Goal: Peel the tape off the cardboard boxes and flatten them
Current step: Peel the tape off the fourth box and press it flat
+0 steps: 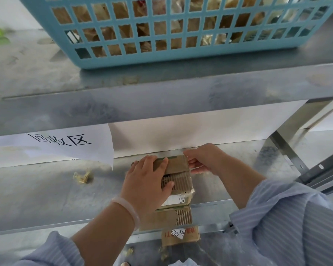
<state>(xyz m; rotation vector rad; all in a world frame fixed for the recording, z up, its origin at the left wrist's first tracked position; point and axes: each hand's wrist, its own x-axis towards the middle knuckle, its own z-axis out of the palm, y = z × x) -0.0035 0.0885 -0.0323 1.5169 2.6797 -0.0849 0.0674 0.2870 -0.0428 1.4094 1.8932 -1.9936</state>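
Observation:
A small flattened brown cardboard box (pixel 179 175), torn so its corrugation shows, lies on the lower metal shelf (pixel 46 192). A white label and a scrap of clear tape show on its near end. My left hand (pixel 146 185) lies over its left side, fingers spread, thumb across the torn face. My right hand (pixel 204 160) grips the far right corner, fingers curled round the edge. Beneath it, more flat cardboard (pixel 181 235) with a handwritten sticker hangs over the shelf's front edge.
A blue plastic basket (pixel 181 29) holding crumpled tape and paper stands on the upper shelf. A white paper sign (pixel 62 144) hangs at the left. A crumpled tape ball (pixel 82 176) lies on the lower shelf. A slotted metal bracket (pixel 319 169) stands at the right.

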